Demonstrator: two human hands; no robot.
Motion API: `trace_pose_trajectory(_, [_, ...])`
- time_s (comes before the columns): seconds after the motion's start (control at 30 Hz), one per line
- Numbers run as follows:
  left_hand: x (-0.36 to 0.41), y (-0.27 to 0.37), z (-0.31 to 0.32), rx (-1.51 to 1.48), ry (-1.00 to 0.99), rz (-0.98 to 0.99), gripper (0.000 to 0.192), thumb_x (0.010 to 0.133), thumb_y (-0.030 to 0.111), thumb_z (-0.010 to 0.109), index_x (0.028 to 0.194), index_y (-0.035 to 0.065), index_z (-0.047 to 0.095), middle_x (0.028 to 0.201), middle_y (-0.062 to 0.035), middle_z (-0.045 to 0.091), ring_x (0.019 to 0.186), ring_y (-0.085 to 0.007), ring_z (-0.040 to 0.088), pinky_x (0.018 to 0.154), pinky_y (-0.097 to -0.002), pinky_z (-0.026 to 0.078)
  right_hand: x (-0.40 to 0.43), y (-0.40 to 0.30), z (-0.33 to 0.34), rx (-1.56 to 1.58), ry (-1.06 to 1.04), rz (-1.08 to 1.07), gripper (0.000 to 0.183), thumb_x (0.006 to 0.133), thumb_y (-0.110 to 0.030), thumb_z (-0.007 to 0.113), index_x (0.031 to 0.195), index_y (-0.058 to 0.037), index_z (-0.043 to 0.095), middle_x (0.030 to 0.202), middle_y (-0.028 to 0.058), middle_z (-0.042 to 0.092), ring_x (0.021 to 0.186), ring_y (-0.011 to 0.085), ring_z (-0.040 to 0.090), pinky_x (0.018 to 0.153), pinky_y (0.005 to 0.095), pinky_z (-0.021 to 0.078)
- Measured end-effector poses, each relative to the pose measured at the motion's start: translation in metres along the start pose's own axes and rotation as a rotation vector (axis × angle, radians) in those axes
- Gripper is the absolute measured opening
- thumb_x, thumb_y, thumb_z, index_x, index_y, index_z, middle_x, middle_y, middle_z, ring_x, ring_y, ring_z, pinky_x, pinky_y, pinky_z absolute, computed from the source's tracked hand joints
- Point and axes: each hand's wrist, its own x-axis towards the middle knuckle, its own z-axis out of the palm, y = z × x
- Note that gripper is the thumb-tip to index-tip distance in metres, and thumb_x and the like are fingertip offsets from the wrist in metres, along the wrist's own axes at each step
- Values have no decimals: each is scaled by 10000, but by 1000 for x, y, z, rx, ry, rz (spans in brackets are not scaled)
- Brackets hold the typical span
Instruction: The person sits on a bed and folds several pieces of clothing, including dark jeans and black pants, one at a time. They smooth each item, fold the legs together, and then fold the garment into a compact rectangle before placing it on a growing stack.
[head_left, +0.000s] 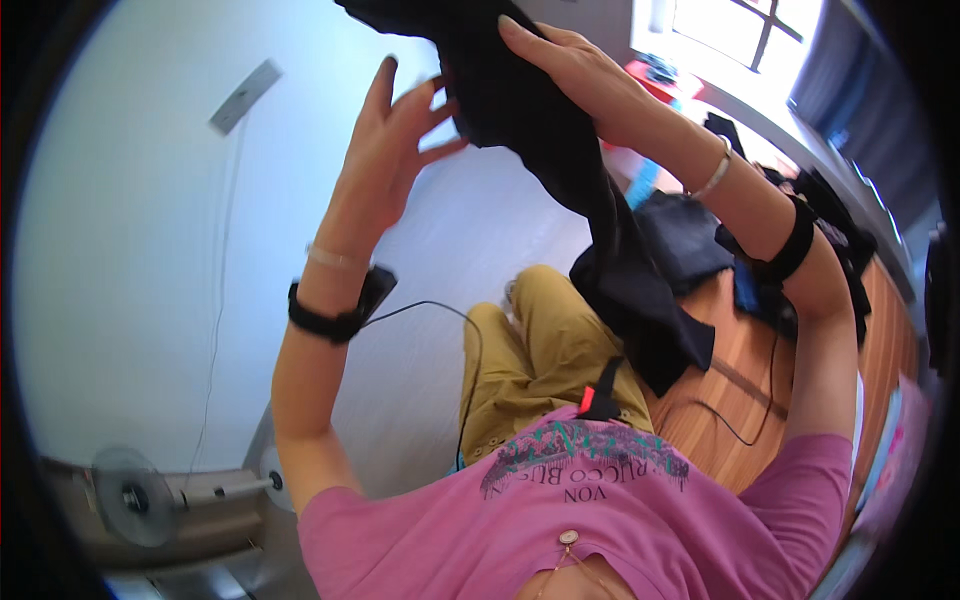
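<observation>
A black cloth garment (525, 105) hangs at the top centre, its upper end cut off by the picture's edge. My right hand (577, 82) grips it from the right, thumb over the cloth and the other fingers partly hidden. My left hand (405, 135) is at the garment's left edge with its fingers spread; the fingertips are close to the cloth, and whether they touch it is unclear. The garment's lower part (645, 322) drapes down past my knees onto the wooden surface on the right.
On the right, a wooden surface (720, 397) carries dark folded cloth (682, 232), more dark clothes and a thin black cable (720, 420). A red object (660, 82) lies near the window. A standing fan (131, 495) is at the lower left. A cable runs from my left wrist strap.
</observation>
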Motion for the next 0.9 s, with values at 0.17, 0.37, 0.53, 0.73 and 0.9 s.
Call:
trace_pose_trajectory(0.17, [38,50,-43,-126,184,43,321,919,313,565,1155,98,570,1119,-41,591,1094,-171,528,941,-363,436,55,-30,59,7,-296,-114,538,930,-447,474,1166,31,553,1084,145,614,957,196,603,842,309,485])
trace_pose_trajectory(0.37, [51,98,-108,-229,591,124,319,949,206,494,1196,4,508,1179,-136,578,1079,-269,558,986,-404,427,131,-94,69,-59,-567,-236,525,948,-460,440,1139,11,570,1086,104,616,958,177,575,871,334,467])
trace_pose_trajectory(0.53, [40,150,-183,-249,751,251,303,933,182,534,1178,3,532,1202,-134,570,1114,-272,536,1018,-399,400,232,-132,29,253,-305,-223,315,957,-252,493,1090,25,557,973,122,642,881,208,620,789,351,518])
trace_pose_trajectory(0.73, [29,207,-198,-113,617,414,287,896,70,561,1177,16,530,1148,-126,595,1060,-279,570,972,-390,449,232,-169,15,-116,-58,-476,254,902,-161,560,1059,38,576,933,121,646,873,197,618,728,344,516])
trace_pose_trajectory(0.9, [45,230,-184,-16,523,514,259,857,31,557,1113,-3,558,1083,-138,609,973,-269,599,877,-388,498,242,-167,-3,-12,-33,-478,240,854,-106,569,1067,3,583,928,120,646,837,190,599,677,357,502])
